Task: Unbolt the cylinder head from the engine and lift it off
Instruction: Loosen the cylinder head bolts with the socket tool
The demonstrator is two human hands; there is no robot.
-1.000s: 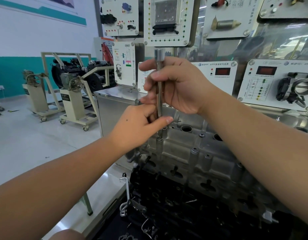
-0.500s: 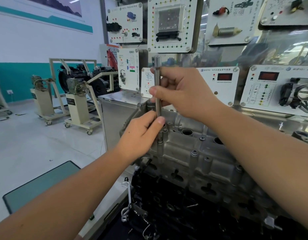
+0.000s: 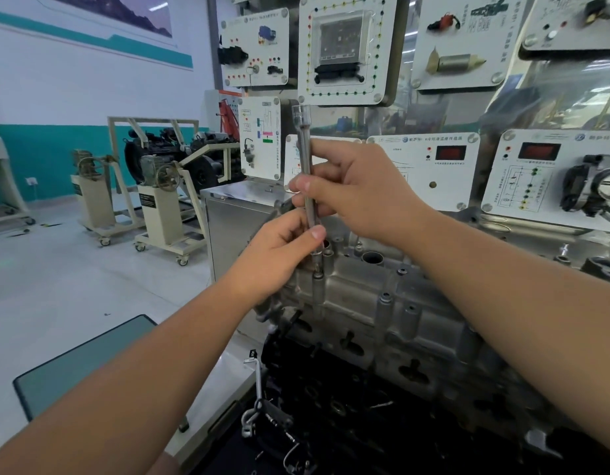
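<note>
Over cylinder head (image 3: 365, 303) | left hand (image 3: 279, 255), right hand (image 3: 358, 190) both grip upright extension bar (image 3: 305, 159)

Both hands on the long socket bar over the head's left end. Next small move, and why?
Probably twist the bar by hand to back the bolt out. Both the right hand and left hand pinch the upright bar, its lower end sits on a bolt tower of the cylinder head, and no handle shows on its open top.

Grey cylinder head (image 3: 392, 303), seemingly seated on engine (image 3: 365, 423)
</note>
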